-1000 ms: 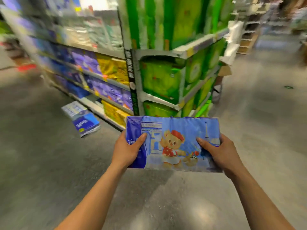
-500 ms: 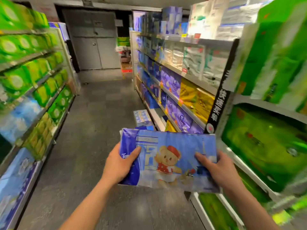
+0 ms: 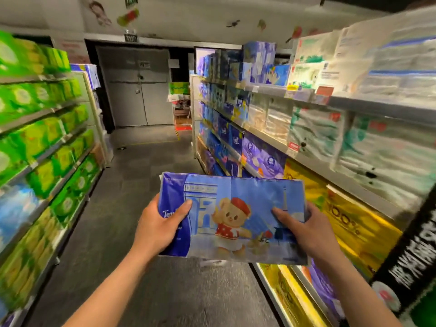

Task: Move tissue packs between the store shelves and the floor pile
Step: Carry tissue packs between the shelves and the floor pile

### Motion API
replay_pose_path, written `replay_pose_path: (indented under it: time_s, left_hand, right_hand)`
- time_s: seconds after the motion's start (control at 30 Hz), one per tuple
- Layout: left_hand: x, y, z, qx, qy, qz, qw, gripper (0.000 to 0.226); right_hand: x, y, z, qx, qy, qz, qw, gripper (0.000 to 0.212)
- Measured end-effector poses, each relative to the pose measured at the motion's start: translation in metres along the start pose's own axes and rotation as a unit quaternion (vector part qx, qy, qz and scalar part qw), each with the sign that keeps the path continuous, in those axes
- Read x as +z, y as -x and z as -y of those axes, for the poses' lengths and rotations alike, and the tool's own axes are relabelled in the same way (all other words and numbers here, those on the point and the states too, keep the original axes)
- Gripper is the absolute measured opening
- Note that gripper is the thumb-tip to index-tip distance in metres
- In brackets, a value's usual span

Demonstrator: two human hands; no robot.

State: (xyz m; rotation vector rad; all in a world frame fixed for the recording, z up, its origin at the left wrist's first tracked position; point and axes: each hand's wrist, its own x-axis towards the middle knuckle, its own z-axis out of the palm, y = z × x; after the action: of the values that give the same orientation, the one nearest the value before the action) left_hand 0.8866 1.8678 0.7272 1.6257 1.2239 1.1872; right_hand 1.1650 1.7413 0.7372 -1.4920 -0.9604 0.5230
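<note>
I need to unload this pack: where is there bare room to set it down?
Bare floor runs down the aisle, between the green-pack shelves at left and the right-hand shelves, up to the grey doors. Both shelf runs look packed; no gap shows.

Dim aisle (image 3: 132,208), bright glare on the right shelves (image 3: 313,161), edges motion-blurred and bowed by the lens.

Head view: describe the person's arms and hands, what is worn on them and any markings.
The left hand and right hand are bare: no gloves, no rings on the visible fingers. The left forearm and right forearm are bare down to the frame's lower edge, with no sleeve, watch or wristband in view. No markings can be made out.
</note>
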Motion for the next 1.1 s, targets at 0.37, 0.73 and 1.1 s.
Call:
replay_pose_path:
  time_s: [0.37,0.73,1.1]
  left_hand:
    - [0.073,-0.308,0.022,0.017,0.052,-0.015,0.998,0.044]
    - [0.054,-0.627,0.066,0.063,0.036,-0.027,0.997,0.063]
    - [0.040,-0.937,0.092,0.132,0.061,0.131,0.981,0.069]
  right_hand:
    - [0.095,-0.316,-0.020,-0.051,0.022,0.017,0.998,0.058]
    - [0.268,-0.574,0.006,-0.120,0.056,0.001,0.991,0.017]
    - [0.417,-0.768,0.019,-0.087,0.060,-0.138,0.985,0.046]
